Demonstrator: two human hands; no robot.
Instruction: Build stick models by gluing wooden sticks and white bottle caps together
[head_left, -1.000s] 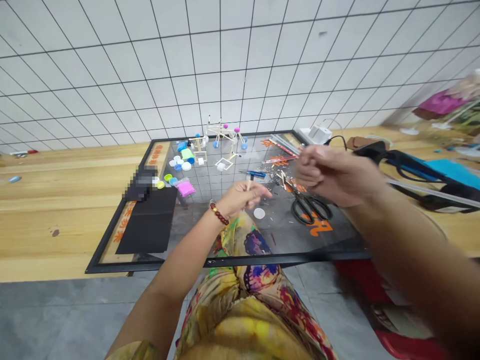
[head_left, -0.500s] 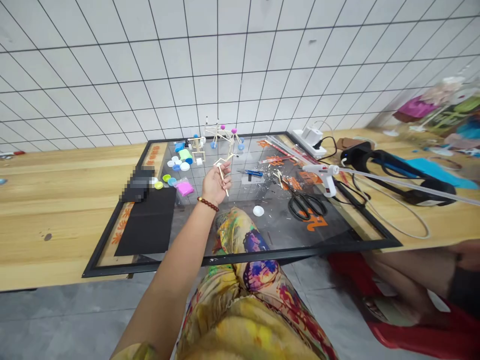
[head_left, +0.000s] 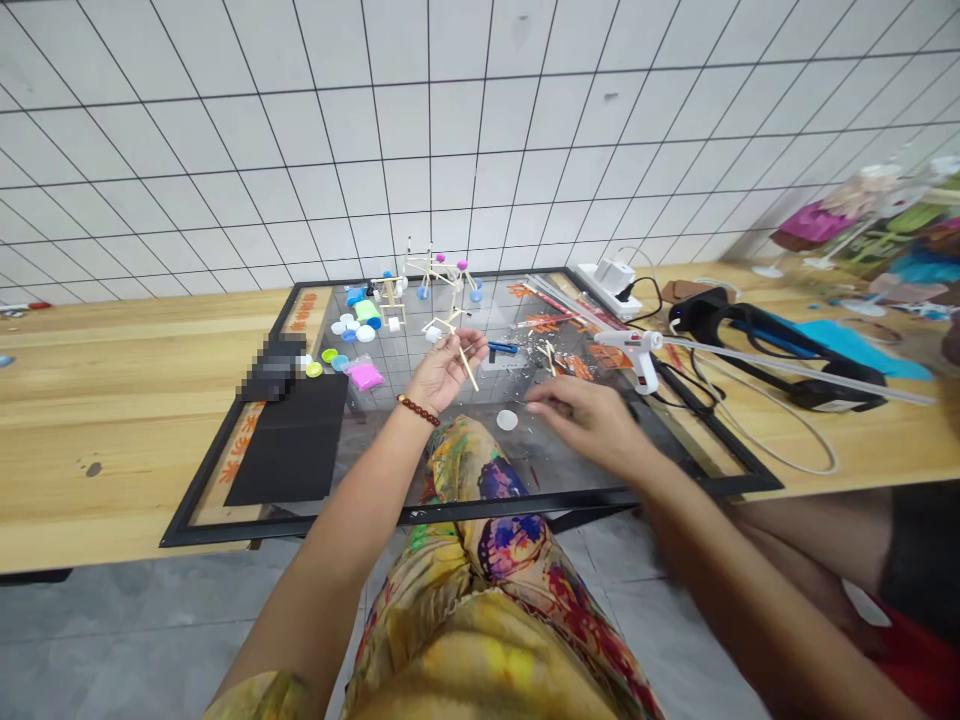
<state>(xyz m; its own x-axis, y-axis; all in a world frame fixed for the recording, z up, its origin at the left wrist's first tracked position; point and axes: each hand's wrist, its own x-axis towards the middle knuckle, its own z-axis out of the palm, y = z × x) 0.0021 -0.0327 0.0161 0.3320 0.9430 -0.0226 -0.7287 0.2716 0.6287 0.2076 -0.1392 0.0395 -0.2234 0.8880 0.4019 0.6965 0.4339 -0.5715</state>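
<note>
My left hand (head_left: 444, 372), with a beaded bracelet at the wrist, holds a thin pale wooden stick (head_left: 469, 370) between thumb and fingers. It hovers over the dark glass panel. My right hand (head_left: 585, 415) reaches in from the right, thumb and forefinger drawn together; what they hold, if anything, is too small to make out. Just left of its fingertips lies a small round white cap (head_left: 507, 420). Black scissors are now mostly covered by this hand. Beyond my left hand stand small stick models (head_left: 435, 270) with pink and blue round parts. A blue utility knife (head_left: 502, 348) lies past the hands.
A white glue gun (head_left: 634, 352) stands to the right, near a power strip (head_left: 611, 285) and a black headset (head_left: 750, 330). At left lie black sheets (head_left: 289, 440), a pink packet (head_left: 365, 376) and several coloured caps. Another person's legs (head_left: 817, 540) are at lower right.
My right hand has come into view from the right, over the scissors. My left hand still holds the stick, now turned slightly, its fingers more spread. The view has shifted a little.
</note>
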